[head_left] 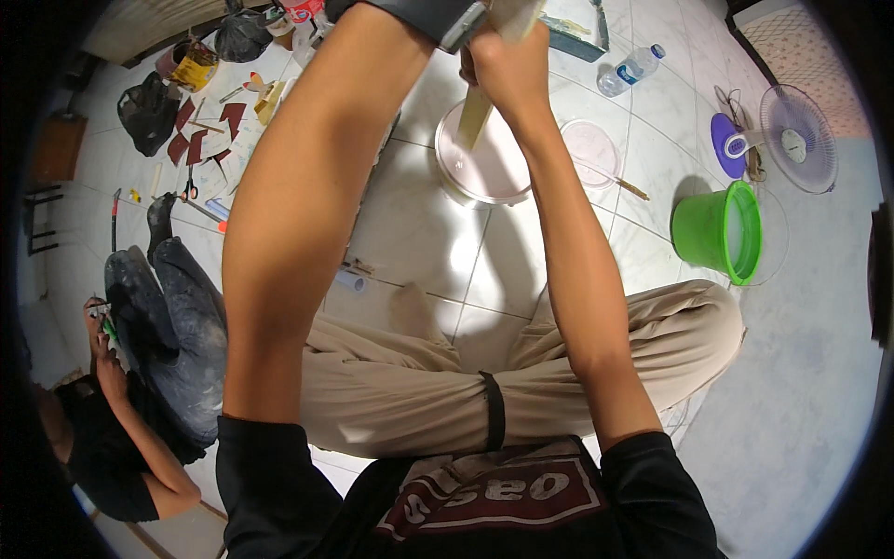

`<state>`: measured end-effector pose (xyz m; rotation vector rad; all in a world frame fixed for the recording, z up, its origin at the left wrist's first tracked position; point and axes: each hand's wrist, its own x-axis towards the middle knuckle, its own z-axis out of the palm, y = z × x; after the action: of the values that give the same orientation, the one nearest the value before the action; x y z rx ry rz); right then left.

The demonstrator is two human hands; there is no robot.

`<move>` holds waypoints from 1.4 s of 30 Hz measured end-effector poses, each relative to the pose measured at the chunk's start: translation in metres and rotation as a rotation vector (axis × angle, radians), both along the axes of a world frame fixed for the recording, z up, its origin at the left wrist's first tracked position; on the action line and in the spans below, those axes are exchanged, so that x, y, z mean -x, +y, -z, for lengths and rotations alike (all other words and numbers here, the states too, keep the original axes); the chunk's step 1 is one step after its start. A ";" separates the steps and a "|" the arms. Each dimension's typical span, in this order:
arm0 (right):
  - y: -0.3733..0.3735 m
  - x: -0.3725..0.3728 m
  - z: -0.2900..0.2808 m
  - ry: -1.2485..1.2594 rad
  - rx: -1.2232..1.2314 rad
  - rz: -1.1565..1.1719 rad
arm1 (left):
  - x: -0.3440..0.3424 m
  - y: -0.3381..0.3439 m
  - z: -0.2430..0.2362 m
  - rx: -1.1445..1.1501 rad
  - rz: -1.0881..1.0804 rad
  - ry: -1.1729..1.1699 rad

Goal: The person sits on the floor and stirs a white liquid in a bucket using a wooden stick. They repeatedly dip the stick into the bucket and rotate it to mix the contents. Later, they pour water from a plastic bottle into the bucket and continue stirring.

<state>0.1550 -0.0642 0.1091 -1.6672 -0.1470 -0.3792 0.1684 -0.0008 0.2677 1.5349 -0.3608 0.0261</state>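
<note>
My right hand (510, 70) is closed around a flat, pale wooden stick (474, 119). The stick's lower end stands in a round bucket (453, 191) of pale pinkish-white paint on the tiled floor in front of me. My left forearm (303, 177) reaches up past the bucket, with a dark watch or band at its wrist. The left hand itself lies beyond the upper edge, so its fingers do not show. Right of the bucket rests a round pale lid (589, 140) with a thin brown-ended tool (633, 189) lying across it.
On the right are a green bucket (698, 228), a purple-based fan (729, 144) and a plastic bottle (631, 72). A dark tray (585, 42) stands at the far side. Scissors (190, 186), dark red scraps and black bags (149, 114) lie left. Another person (121, 438) sits there.
</note>
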 end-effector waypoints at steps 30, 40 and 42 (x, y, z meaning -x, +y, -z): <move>-0.035 0.000 0.017 -0.150 0.031 0.098 | 0.013 -0.013 0.012 0.145 -0.057 -0.141; 0.003 -0.004 0.002 -0.123 0.013 -0.016 | 0.014 0.006 0.007 0.008 -0.027 -0.153; -0.003 0.017 -0.009 0.061 -0.016 -0.008 | 0.016 -0.001 0.008 0.050 0.038 -0.116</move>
<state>0.1378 -0.0676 0.1182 -1.6599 -0.1050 -0.3225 0.1529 -0.0018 0.2597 1.4806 -0.4780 0.0942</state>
